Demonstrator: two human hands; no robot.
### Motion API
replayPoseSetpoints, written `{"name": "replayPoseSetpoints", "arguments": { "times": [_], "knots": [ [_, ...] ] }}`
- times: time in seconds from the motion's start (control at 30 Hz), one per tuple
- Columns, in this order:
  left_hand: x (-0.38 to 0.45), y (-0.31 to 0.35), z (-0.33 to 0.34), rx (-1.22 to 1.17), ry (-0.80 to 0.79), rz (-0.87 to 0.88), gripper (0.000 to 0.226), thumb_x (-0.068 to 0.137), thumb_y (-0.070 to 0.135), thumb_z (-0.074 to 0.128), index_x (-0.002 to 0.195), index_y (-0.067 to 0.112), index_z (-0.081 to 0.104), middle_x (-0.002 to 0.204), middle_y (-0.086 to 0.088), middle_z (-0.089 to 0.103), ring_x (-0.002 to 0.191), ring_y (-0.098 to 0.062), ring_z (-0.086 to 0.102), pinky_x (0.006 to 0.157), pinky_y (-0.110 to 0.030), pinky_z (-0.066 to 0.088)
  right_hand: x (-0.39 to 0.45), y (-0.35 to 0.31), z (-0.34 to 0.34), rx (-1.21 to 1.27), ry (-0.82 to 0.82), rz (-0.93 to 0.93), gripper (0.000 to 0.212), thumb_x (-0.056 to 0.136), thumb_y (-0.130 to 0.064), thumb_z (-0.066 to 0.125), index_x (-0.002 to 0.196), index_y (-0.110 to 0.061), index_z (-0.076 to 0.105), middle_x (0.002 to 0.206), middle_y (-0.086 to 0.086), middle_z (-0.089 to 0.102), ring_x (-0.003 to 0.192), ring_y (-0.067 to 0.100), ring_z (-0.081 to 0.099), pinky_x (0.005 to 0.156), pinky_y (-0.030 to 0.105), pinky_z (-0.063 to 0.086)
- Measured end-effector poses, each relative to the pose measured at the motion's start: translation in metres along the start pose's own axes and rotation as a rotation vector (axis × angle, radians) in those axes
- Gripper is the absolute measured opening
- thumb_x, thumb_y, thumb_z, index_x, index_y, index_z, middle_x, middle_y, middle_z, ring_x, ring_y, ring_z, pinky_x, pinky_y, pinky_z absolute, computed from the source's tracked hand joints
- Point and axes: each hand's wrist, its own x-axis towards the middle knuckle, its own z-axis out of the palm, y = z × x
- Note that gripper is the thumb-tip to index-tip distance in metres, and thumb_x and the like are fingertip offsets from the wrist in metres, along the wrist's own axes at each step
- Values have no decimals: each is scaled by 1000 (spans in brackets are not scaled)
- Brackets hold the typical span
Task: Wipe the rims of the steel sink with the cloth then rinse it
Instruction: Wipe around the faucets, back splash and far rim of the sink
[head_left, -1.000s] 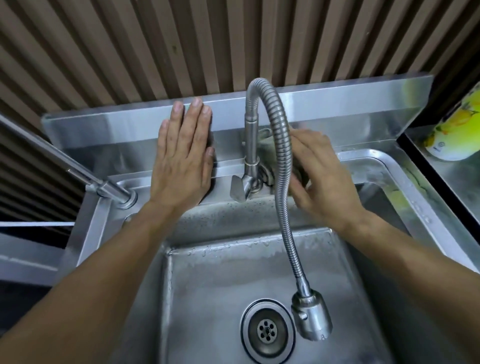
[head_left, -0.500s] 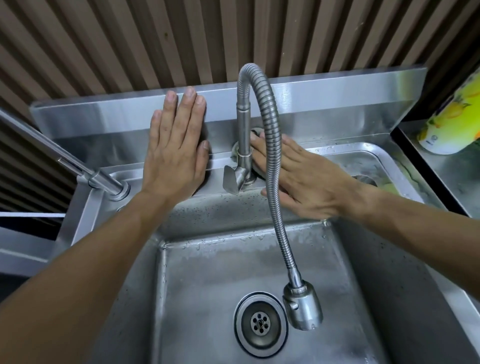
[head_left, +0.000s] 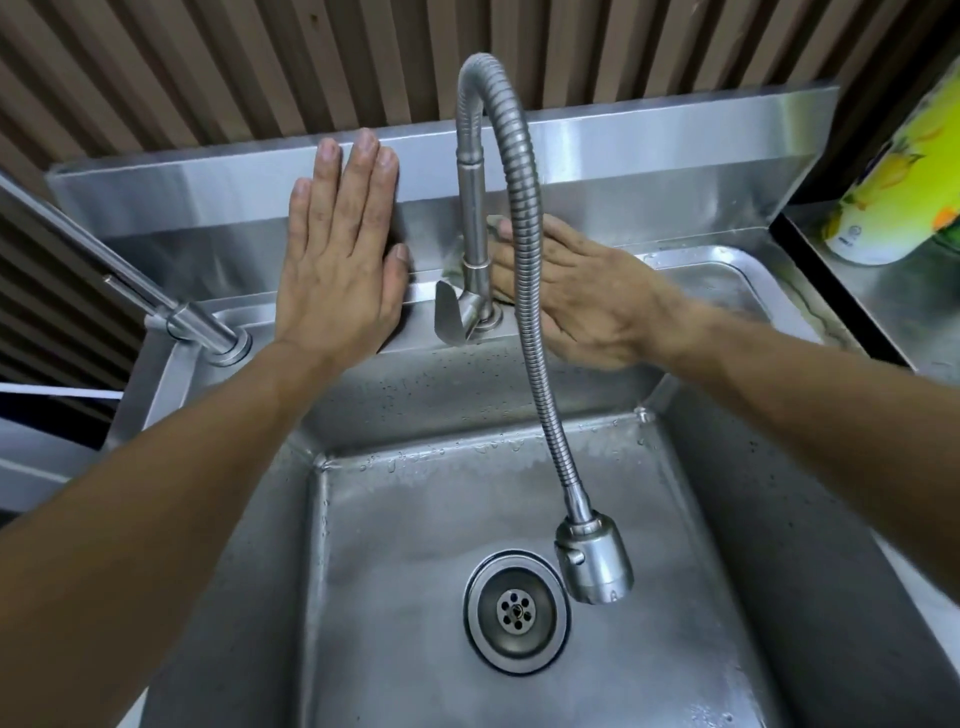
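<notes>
The steel sink has a raised back rim (head_left: 727, 257) under a steel backsplash (head_left: 649, 156). My left hand (head_left: 337, 260) lies flat and open against the backsplash, left of the tap, and holds nothing. My right hand (head_left: 587, 301) presses flat on the back rim just right of the tap base (head_left: 475, 291), behind the flexible hose (head_left: 524, 249). The cloth (head_left: 494, 221) is almost all hidden under that hand; only a small grey edge shows at the fingertips.
The hose arcs down to a spray head (head_left: 595, 558) that hangs over the wet basin near the drain (head_left: 517, 613). A second steel pipe (head_left: 156, 301) enters the rim at the left. A yellow-green bottle (head_left: 904, 171) stands on the counter to the right.
My right hand went from bunched around the cloth behind the hose to flat on the back rim, sliding left toward the tap base. My left hand stayed on the backsplash.
</notes>
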Motion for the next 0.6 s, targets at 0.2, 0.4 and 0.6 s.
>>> {"name": "replayPoseSetpoints", "arguments": {
  "times": [0.2,0.4,0.6],
  "knots": [
    [0,2,-2,-13,-12,-21,72,105,26,42,163,9,4,172,-15,5,158,-36,1,128,-46,-4,-15,-52,5,91,-13,531,69,100,-41,-1,162,-15,-13,169,7,-22,156,27,-21,129,46,-9],
    [-1,4,-3,-2,-30,-15,70,107,27,39,163,8,2,172,-17,3,158,-38,0,128,-46,-6,-10,-46,2,166,-47,317,60,109,-36,13,164,-20,-5,170,-5,-14,158,17,-15,130,40,-6],
    [-3,0,1,-41,-4,-2,69,107,27,36,163,8,0,171,-18,5,157,-39,1,128,-47,-6,-31,-42,3,167,-8,696,69,99,-38,12,164,-22,-1,172,-4,-10,159,18,-12,128,38,-10]
  ]
}}
